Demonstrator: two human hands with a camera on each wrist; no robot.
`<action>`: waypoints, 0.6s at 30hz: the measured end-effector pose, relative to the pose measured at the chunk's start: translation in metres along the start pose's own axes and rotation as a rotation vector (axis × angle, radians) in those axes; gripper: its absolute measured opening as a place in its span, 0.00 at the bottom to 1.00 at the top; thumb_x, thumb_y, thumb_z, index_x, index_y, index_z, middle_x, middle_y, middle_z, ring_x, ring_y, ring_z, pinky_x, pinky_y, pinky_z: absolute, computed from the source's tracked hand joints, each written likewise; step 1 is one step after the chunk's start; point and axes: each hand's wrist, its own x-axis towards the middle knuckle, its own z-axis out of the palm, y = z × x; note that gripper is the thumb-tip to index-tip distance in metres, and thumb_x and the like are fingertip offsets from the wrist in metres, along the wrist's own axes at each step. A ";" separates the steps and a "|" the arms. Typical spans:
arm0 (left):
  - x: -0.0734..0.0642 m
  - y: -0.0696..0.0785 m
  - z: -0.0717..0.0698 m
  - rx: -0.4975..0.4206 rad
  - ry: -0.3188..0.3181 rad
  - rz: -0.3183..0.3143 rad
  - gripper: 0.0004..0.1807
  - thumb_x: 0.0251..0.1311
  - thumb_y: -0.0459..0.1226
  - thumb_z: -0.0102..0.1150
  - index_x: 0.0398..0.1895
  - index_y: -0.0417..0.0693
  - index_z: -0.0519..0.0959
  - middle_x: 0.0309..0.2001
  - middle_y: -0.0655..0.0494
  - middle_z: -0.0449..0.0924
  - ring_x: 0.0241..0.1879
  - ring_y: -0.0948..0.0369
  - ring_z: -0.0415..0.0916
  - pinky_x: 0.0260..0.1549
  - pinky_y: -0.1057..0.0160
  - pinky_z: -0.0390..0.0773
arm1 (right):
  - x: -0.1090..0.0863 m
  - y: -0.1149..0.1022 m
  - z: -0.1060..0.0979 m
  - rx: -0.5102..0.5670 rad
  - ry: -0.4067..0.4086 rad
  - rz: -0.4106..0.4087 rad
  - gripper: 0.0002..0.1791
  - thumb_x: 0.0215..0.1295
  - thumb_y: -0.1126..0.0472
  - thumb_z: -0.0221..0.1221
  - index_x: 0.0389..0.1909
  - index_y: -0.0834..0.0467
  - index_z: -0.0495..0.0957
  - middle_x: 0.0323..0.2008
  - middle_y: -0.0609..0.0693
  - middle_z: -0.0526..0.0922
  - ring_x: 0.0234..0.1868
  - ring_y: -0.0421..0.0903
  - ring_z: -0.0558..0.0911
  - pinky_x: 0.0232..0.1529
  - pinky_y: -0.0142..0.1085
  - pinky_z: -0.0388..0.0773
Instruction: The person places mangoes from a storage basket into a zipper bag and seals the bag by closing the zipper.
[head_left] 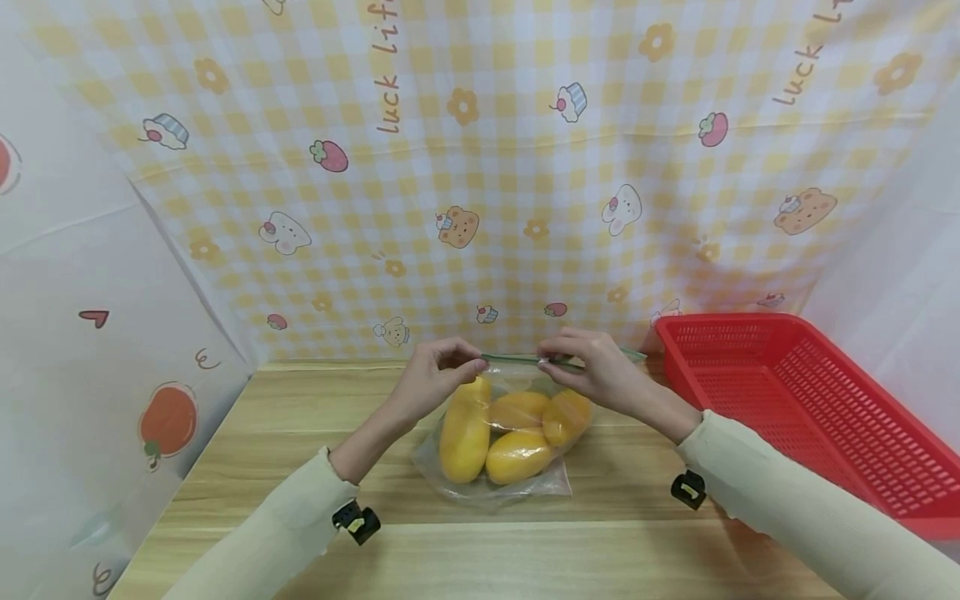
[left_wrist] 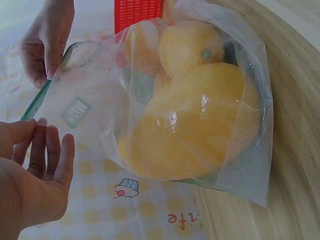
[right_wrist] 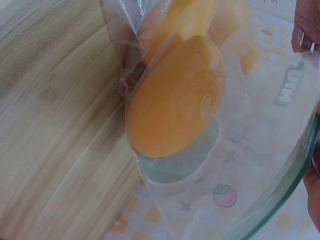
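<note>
A clear zip bag [head_left: 551,485] with a green-edged mouth [head_left: 512,359] lies on the table, holding several yellow-orange mangoes [head_left: 463,437]. At the left end of the mouth, my left hand [head_left: 435,375] pinches the green strip between thumb and fingertips. My right hand [head_left: 592,367] pinches the same strip farther right, at a small white piece that may be a slider. Past that hand the strip runs on to the right. In the left wrist view, the largest mango [left_wrist: 200,125] sits nearest. The right wrist view shows another mango [right_wrist: 175,102] behind the film.
A red plastic basket [head_left: 750,342] stands on the right side of the wooden table [head_left: 315,433]. Behind the table hangs a yellow checked cloth [head_left: 510,167]. White patterned sheeting [head_left: 97,267] borders the left side.
</note>
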 end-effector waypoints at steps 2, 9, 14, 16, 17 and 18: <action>0.000 0.000 0.000 0.000 0.000 0.001 0.05 0.69 0.32 0.63 0.43 0.38 0.84 0.41 0.40 0.84 0.43 0.35 0.79 0.47 0.41 0.83 | 0.000 0.000 0.000 -0.001 -0.002 0.002 0.12 0.56 0.74 0.72 0.41 0.62 0.86 0.37 0.49 0.85 0.36 0.43 0.85 0.35 0.35 0.86; 0.000 -0.001 0.000 0.001 -0.002 0.007 0.05 0.69 0.31 0.63 0.43 0.37 0.84 0.42 0.35 0.83 0.42 0.35 0.79 0.46 0.44 0.84 | -0.001 0.001 0.000 -0.007 0.001 -0.007 0.12 0.55 0.74 0.73 0.40 0.62 0.86 0.37 0.48 0.85 0.35 0.43 0.85 0.35 0.35 0.86; 0.000 -0.001 0.000 0.003 -0.002 0.005 0.05 0.69 0.31 0.63 0.43 0.37 0.84 0.43 0.34 0.83 0.43 0.36 0.79 0.44 0.51 0.85 | -0.002 0.000 0.000 -0.007 0.004 -0.007 0.12 0.56 0.73 0.73 0.40 0.61 0.86 0.37 0.48 0.85 0.36 0.42 0.85 0.35 0.35 0.86; 0.000 -0.001 0.000 0.003 -0.004 0.005 0.05 0.69 0.31 0.63 0.43 0.37 0.84 0.43 0.34 0.82 0.43 0.36 0.79 0.45 0.51 0.85 | -0.002 0.001 0.000 -0.007 0.005 -0.007 0.12 0.56 0.73 0.73 0.40 0.61 0.86 0.37 0.48 0.85 0.36 0.42 0.85 0.35 0.35 0.86; 0.000 -0.001 0.000 0.002 -0.005 0.004 0.05 0.69 0.31 0.63 0.43 0.37 0.84 0.43 0.34 0.82 0.43 0.36 0.79 0.45 0.49 0.85 | -0.002 0.001 -0.001 -0.008 0.004 -0.006 0.12 0.56 0.73 0.73 0.40 0.61 0.86 0.37 0.48 0.85 0.35 0.42 0.85 0.35 0.35 0.86; 0.000 -0.001 0.000 0.003 -0.005 0.006 0.05 0.69 0.31 0.63 0.43 0.37 0.84 0.43 0.34 0.82 0.43 0.36 0.79 0.45 0.47 0.85 | -0.002 0.000 -0.001 -0.009 0.003 -0.004 0.12 0.56 0.73 0.73 0.40 0.61 0.86 0.37 0.48 0.85 0.35 0.42 0.85 0.35 0.35 0.86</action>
